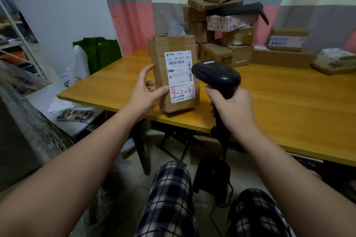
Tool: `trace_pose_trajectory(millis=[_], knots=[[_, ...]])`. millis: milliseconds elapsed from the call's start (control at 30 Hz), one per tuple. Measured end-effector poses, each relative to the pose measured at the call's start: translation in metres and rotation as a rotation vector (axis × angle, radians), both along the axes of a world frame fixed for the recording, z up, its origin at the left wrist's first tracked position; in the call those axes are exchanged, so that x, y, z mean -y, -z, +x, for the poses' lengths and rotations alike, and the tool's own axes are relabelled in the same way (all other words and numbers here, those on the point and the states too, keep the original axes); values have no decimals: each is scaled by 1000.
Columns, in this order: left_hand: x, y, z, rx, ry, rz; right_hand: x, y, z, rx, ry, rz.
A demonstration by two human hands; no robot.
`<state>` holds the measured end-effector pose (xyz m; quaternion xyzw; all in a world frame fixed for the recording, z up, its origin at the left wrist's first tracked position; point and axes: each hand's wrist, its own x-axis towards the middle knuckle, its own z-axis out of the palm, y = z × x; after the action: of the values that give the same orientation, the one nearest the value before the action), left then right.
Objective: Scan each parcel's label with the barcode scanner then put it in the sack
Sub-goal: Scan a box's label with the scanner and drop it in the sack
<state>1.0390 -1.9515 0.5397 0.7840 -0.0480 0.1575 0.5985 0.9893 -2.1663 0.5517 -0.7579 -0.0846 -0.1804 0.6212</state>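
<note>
A brown cardboard parcel point(173, 48) stands upright near the front edge of the wooden table point(289, 106). Its white label point(180, 75) faces me, with red handwriting at the bottom. My left hand point(146, 90) grips the parcel's left side, thumb on the label's lower corner. My right hand point(233, 107) holds the handle of a black barcode scanner point(217, 77). The scanner's head sits right beside the label's right edge. A grey woven sack point(28, 131) lies at the left, by my left arm.
A pile of cardboard parcels point(217, 25) stands at the back of the table, with more boxes point(287, 44) to the right. A green bag point(100, 52) and a white bag stand left of the table. A phone point(75, 115) lies on a low surface. The scanner's black stand point(212, 175) sits on the floor.
</note>
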Motion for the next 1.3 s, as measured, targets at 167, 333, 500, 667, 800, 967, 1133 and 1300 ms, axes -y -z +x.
trace_pose_trajectory(millis=[167,333,500,667,800,967,1133,1300], knots=[[0,2,3,-1,-12,-11,-1,-5,-6,-18,-35,7],[1,1,3,-13,-20,1,-1,-5,-7,-29,-38,-12],[3,1,3,-9,-30,-6,-1,-5,-6,-20,-30,-42],[6,2,1,9,-45,-24,-2,-4,-5,-7,-38,-30],[3,4,-7,35,-45,-86,-9,-4,-5,-7,-74,1],[-26,8,-56,95,-143,-240,-44,6,-13,-18,-247,8],[-75,46,-138,127,-401,-413,-112,36,-30,-107,-547,-82],[-129,89,-215,114,-797,-363,-192,69,-51,-221,-749,-134]])
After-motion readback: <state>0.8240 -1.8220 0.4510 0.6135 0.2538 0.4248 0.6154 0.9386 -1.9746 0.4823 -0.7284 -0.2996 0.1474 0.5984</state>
